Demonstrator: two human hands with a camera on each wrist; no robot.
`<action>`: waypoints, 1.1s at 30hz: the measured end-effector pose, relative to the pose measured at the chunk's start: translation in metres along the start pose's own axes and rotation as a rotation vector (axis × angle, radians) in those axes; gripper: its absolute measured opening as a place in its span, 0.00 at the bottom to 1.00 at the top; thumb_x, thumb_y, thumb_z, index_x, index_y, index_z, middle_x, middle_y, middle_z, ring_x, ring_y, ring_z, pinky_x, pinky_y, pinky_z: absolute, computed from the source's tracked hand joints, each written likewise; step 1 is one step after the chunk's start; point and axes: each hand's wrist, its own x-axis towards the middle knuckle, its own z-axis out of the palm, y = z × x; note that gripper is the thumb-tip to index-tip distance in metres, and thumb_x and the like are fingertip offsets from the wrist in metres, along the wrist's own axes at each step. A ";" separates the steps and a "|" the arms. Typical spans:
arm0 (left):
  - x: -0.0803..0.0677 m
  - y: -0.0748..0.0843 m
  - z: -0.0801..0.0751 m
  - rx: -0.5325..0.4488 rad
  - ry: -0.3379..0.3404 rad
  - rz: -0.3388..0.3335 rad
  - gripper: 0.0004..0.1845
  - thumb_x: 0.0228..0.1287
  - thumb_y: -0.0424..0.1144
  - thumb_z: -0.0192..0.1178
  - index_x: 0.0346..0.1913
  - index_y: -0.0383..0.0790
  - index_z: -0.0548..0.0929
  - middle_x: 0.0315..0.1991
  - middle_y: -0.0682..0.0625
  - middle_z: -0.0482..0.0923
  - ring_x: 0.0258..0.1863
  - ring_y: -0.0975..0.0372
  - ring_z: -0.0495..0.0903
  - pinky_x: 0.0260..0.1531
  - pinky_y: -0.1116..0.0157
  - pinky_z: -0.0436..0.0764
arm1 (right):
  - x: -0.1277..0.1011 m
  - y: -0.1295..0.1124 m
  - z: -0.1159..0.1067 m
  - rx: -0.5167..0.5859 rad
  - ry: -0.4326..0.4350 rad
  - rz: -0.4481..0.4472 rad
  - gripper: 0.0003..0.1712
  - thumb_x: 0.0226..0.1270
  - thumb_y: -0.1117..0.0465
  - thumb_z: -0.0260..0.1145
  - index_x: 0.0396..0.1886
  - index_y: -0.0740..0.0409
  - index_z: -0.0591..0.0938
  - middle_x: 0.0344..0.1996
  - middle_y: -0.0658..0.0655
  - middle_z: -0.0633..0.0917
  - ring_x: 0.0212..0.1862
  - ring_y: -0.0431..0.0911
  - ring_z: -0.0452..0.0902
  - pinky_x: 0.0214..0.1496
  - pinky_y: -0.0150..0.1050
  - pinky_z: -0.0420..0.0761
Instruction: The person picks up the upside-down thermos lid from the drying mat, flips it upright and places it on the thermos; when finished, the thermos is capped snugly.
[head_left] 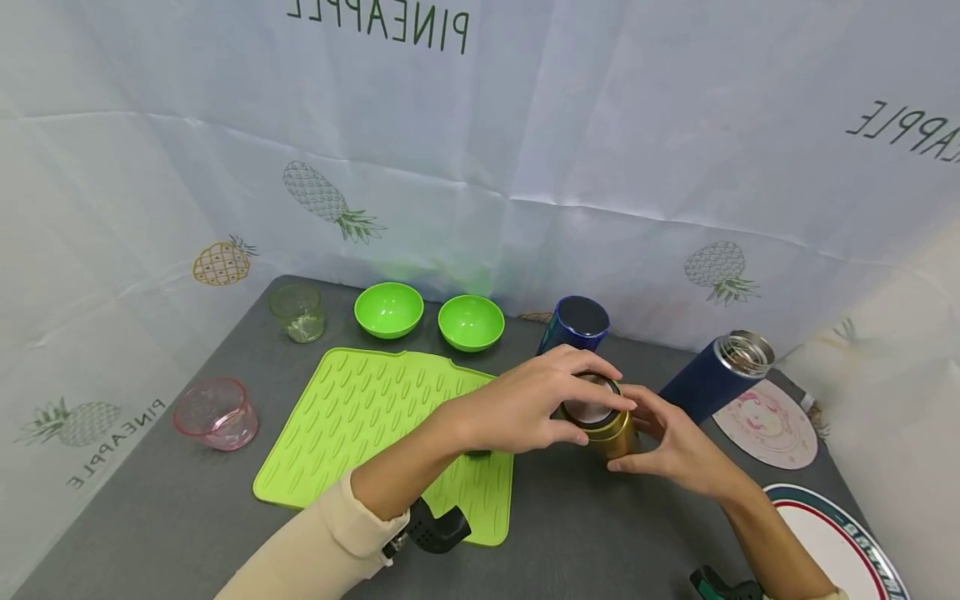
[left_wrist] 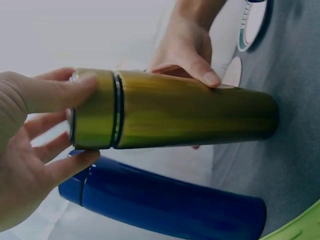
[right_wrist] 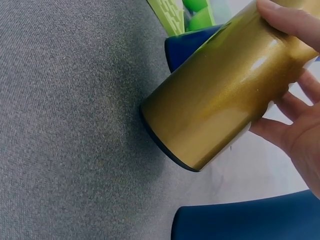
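Observation:
A gold thermos flask (head_left: 609, 427) (left_wrist: 190, 115) (right_wrist: 220, 105) stands upright on the grey table (head_left: 585, 525). My left hand (head_left: 525, 404) (left_wrist: 40, 135) curls its fingers round the flask's lid (left_wrist: 95, 110) from above. My right hand (head_left: 675, 446) (left_wrist: 187, 47) (right_wrist: 295, 80) grips the flask's body from the right side. A closed blue flask (head_left: 573, 325) (left_wrist: 165, 202) stands just behind the gold one. Another blue flask (head_left: 716, 373) with an open steel mouth stands to the right.
A green ribbed mat (head_left: 375, 425) lies left of the hands. Behind it sit two green bowls (head_left: 388, 309) (head_left: 471, 322) and a clear cup (head_left: 298, 312). A pink glass cup (head_left: 217, 414) is at far left. A round coaster (head_left: 765, 423) and a plate (head_left: 840, 542) lie right.

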 end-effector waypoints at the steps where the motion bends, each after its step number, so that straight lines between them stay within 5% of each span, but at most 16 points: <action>1: 0.000 0.000 -0.002 -0.025 -0.024 0.009 0.28 0.63 0.32 0.70 0.66 0.52 0.82 0.71 0.52 0.73 0.71 0.60 0.68 0.71 0.64 0.72 | 0.000 0.000 0.000 -0.001 -0.003 0.001 0.45 0.52 0.65 0.82 0.69 0.49 0.71 0.59 0.40 0.80 0.59 0.29 0.78 0.62 0.24 0.77; 5: -0.002 -0.001 -0.003 -0.059 -0.054 0.025 0.30 0.62 0.25 0.66 0.66 0.51 0.81 0.75 0.53 0.70 0.74 0.58 0.65 0.73 0.61 0.70 | 0.000 0.000 0.001 0.001 -0.007 0.006 0.45 0.52 0.65 0.82 0.69 0.49 0.71 0.59 0.39 0.79 0.60 0.29 0.78 0.62 0.23 0.76; 9: -0.002 -0.002 0.002 0.010 0.042 -0.013 0.28 0.62 0.41 0.72 0.67 0.54 0.81 0.72 0.52 0.71 0.69 0.59 0.68 0.66 0.65 0.74 | 0.001 0.000 0.001 -0.001 -0.004 -0.006 0.47 0.51 0.65 0.82 0.71 0.49 0.71 0.60 0.38 0.80 0.61 0.28 0.78 0.63 0.23 0.75; 14: 0.000 -0.003 0.008 0.090 0.148 -0.088 0.34 0.54 0.58 0.76 0.65 0.55 0.82 0.55 0.52 0.74 0.51 0.64 0.72 0.45 0.76 0.74 | 0.001 0.000 0.001 0.003 -0.003 -0.017 0.47 0.50 0.66 0.82 0.71 0.49 0.71 0.60 0.39 0.80 0.61 0.29 0.78 0.63 0.23 0.75; 17: 0.000 -0.004 0.006 0.055 0.111 -0.072 0.31 0.57 0.52 0.76 0.64 0.53 0.83 0.56 0.52 0.75 0.53 0.64 0.73 0.47 0.76 0.75 | 0.001 0.000 0.001 0.008 -0.002 -0.011 0.47 0.51 0.66 0.82 0.71 0.49 0.71 0.60 0.38 0.80 0.60 0.29 0.78 0.62 0.24 0.76; 24: -0.001 -0.003 -0.006 -0.072 -0.048 -0.003 0.31 0.60 0.26 0.70 0.66 0.51 0.82 0.72 0.52 0.72 0.74 0.59 0.67 0.71 0.63 0.72 | 0.002 0.000 0.000 0.002 -0.009 -0.010 0.47 0.51 0.66 0.82 0.70 0.50 0.71 0.59 0.39 0.80 0.60 0.29 0.78 0.62 0.24 0.77; 27: -0.002 -0.001 -0.003 -0.012 -0.027 -0.028 0.32 0.61 0.35 0.73 0.69 0.54 0.79 0.72 0.52 0.70 0.72 0.59 0.68 0.69 0.63 0.73 | 0.002 0.000 0.000 0.003 -0.009 -0.009 0.47 0.51 0.66 0.82 0.70 0.49 0.71 0.60 0.38 0.79 0.61 0.28 0.77 0.62 0.24 0.76; 33: 0.000 0.001 0.009 0.220 0.119 -0.141 0.39 0.53 0.64 0.73 0.68 0.57 0.79 0.55 0.54 0.75 0.49 0.65 0.75 0.41 0.77 0.77 | 0.003 -0.003 0.001 0.006 -0.010 -0.002 0.47 0.52 0.65 0.82 0.72 0.49 0.70 0.62 0.37 0.78 0.62 0.28 0.77 0.63 0.23 0.75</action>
